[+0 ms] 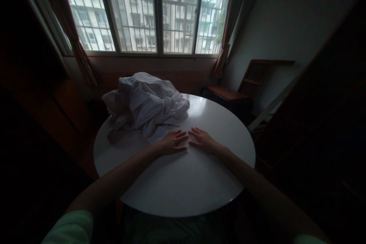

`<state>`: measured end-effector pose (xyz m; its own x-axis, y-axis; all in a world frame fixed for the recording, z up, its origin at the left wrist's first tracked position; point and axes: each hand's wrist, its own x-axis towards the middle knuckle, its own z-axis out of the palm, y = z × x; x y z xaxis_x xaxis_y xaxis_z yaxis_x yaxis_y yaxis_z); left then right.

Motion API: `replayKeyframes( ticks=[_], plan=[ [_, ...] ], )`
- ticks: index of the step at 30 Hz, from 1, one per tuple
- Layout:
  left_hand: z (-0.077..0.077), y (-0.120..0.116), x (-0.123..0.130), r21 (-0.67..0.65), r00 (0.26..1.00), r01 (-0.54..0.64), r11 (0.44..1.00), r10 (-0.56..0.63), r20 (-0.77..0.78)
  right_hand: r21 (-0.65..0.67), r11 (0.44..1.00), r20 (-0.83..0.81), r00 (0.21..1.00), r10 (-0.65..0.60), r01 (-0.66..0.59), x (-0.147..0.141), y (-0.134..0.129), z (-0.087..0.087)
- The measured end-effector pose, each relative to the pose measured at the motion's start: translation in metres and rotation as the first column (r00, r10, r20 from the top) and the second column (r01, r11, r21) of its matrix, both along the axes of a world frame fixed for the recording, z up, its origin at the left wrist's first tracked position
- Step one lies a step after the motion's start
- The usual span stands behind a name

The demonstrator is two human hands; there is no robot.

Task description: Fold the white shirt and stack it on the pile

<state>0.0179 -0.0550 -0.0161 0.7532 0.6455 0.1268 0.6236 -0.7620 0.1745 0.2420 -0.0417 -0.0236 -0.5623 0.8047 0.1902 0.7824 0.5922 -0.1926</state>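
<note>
Both palms rest face down on a round white table (183, 190), fingertips turned toward each other with a small gap between. My left hand (172, 143) has its fingers stretched out and holds nothing; it lies right at the near edge of a crumpled heap of white cloth (151, 103). My right hand (203, 141) is likewise flat, its fingers slightly spread, on the bare tabletop. The cloth is piled on the far left of the table, and its folds hide its full shape. Some of it reaches the table's rim.
A barred window (160, 15) with tied curtains (77, 53) lies beyond the table. At the back right stands a wooden chair (228, 92) near the wall. Dark wooden furniture (65, 103) is on the left. Both sides of the room are dim.
</note>
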Motion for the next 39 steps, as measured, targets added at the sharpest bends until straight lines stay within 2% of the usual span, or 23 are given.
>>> replayKeyframes(
  ticks=[9,12,15,17,20,24,27,30,34,39],
  plan=[
    [0.003,-0.003,0.001,0.012,0.999,0.009,1.0,-0.009,0.032,0.009,1.0,-0.003,1.0,0.006,-0.006,0.0,-0.002,0.002],
    [0.004,-0.002,0.002,0.073,0.998,0.016,0.997,-0.02,0.061,0.007,1.0,-0.005,1.0,0.0,0.0,-0.001,-0.002,0.002],
    [0.009,0.002,0.0,0.204,0.986,-0.056,0.977,0.022,0.165,0.014,1.0,-0.013,1.0,0.009,-0.009,-0.001,-0.001,0.002],
    [0.016,0.005,-0.003,0.31,0.958,-0.162,0.937,0.075,0.275,0.012,1.0,-0.009,1.0,0.013,-0.013,-0.001,-0.001,0.003],
    [0.029,0.008,-0.012,0.413,0.87,-0.383,0.826,0.172,0.463,0.002,1.0,0.004,1.0,0.014,-0.014,0.0,-0.002,0.004],
    [0.043,0.018,-0.036,0.418,0.681,-0.656,0.629,0.252,0.688,-0.004,1.0,-0.007,1.0,0.015,-0.015,0.0,-0.003,0.005],
    [0.042,0.031,-0.061,0.377,0.578,-0.76,0.529,0.287,0.764,-0.003,1.0,-0.012,1.0,0.017,-0.017,0.0,-0.002,0.004],
    [0.03,0.046,-0.079,0.292,0.515,-0.811,0.507,0.381,0.768,0.002,1.0,-0.01,1.0,0.016,-0.016,0.001,-0.001,0.002],
    [0.017,0.056,-0.086,0.218,0.453,-0.857,0.468,0.478,0.753,0.0,1.0,-0.001,1.0,0.015,-0.015,0.0,0.001,0.002],
    [0.023,0.054,-0.088,0.261,0.469,-0.858,0.443,0.468,0.749,-0.008,1.0,0.013,1.0,0.008,-0.007,-0.001,-0.001,0.004]
  ],
)
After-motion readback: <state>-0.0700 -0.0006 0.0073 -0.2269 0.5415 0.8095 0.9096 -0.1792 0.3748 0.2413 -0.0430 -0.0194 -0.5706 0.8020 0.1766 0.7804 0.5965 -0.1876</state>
